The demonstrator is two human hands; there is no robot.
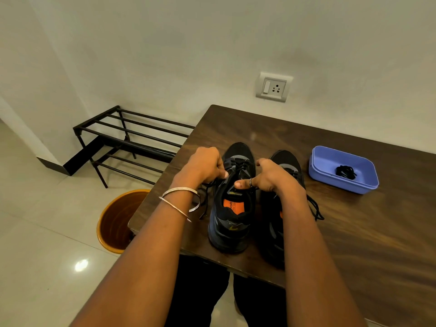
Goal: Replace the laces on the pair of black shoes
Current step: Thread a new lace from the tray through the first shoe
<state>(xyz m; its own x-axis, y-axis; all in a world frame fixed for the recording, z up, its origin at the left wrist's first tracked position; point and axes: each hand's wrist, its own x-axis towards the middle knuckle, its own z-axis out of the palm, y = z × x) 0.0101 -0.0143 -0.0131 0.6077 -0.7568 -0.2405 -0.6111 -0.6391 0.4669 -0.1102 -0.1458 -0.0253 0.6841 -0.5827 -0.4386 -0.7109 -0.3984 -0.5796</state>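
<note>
1. We stand at a dark wooden table (354, 232) that fills the right half of the frame, with the pair of black shoes side by side at its near left corner, toes pointing away from us.
2. Our left hand (207, 168) sits over the left shoe (232, 215), its grip pinching the old lace (206, 197) near the top eyelets; the loose end hangs down the shoe's left side.
3. Our right hand (269, 177) has its grip partly spread, thumb pressed on the shoe's tongue and fingers curled at the laces; we cannot tell whether they hold anything.
4. The right shoe (286, 171) is mostly hidden by our right forearm. Its lace end (316, 208) trails loose on the table to the right.
5. A blue tray (323, 171) sits right of the shoes, well apart, holding a small bundle of black laces (346, 173), which we judge to be the replacements.
6. We judge the task to be at an early stage: both shoes look laced with old laces, and we seem to be loosening the first. Unlacing both, threading the new pair and tying remain.
7. On the orange insole label (228, 205) we read only "ush"; the smaller print beside it is too small to make out.
</note>
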